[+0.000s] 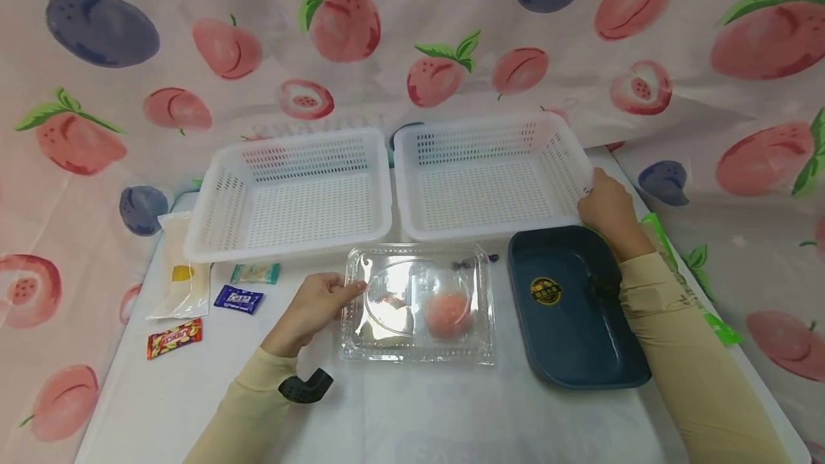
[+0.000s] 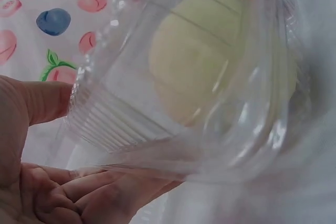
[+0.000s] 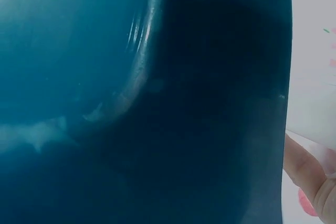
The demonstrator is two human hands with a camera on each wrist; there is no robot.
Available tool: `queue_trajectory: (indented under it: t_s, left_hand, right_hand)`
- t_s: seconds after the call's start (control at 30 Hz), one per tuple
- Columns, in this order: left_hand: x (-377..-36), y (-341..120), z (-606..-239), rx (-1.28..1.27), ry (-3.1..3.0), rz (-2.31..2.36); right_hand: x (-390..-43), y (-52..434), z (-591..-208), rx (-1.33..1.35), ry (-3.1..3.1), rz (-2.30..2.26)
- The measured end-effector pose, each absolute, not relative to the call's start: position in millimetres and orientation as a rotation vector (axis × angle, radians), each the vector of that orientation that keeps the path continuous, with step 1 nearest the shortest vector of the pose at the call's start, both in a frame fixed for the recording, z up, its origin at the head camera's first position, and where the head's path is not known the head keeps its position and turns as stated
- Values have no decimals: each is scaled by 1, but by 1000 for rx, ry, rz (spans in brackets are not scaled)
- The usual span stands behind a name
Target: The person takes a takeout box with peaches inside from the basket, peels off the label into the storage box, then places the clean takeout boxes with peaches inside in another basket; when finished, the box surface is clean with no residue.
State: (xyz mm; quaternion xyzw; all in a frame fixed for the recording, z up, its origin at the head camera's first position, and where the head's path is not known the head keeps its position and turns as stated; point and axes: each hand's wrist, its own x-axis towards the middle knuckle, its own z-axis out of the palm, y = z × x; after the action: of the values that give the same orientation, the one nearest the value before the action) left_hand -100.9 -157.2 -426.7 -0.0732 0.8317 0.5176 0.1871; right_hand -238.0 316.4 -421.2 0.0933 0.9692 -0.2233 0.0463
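My left hand [image 1: 316, 310] grips the left edge of a clear plastic box [image 1: 419, 351], thumb on one side and fingers on the other. Inside the box sit a pinkish-red round fruit [image 1: 447, 315] and a pale yellow-green round fruit [image 2: 197, 59], the latter partly masked by glare in the head view. At the right end of the right white basket [image 1: 483, 195], my right hand [image 1: 609, 206] holds the rim with curled fingers. A dark blue tray [image 1: 573, 335] lies beneath that forearm and fills most of the right wrist view.
Another white basket [image 1: 309, 199] stands at the back left. Near it lie a clear packet [image 1: 183, 271], a teal wrapper [image 1: 255, 273], a blue wrapper [image 1: 239, 299] and a red wrapper [image 1: 174, 339]. Something bright green [image 1: 722, 328] shows beyond the right sleeve. Patterned cloth hangs behind the table.
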Motion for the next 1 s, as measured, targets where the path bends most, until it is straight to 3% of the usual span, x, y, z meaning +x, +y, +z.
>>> queue_trajectory:
  t_s: [0.6,1.0]
  left_hand:
    - [-82,-154,-412,-189,2326,1518]
    - [-89,-153,-371,-108,2256,1726]
  right_hand:
    - [-239,313,-423,331,2945,-691]
    - [-240,313,-423,348,2949,-681]
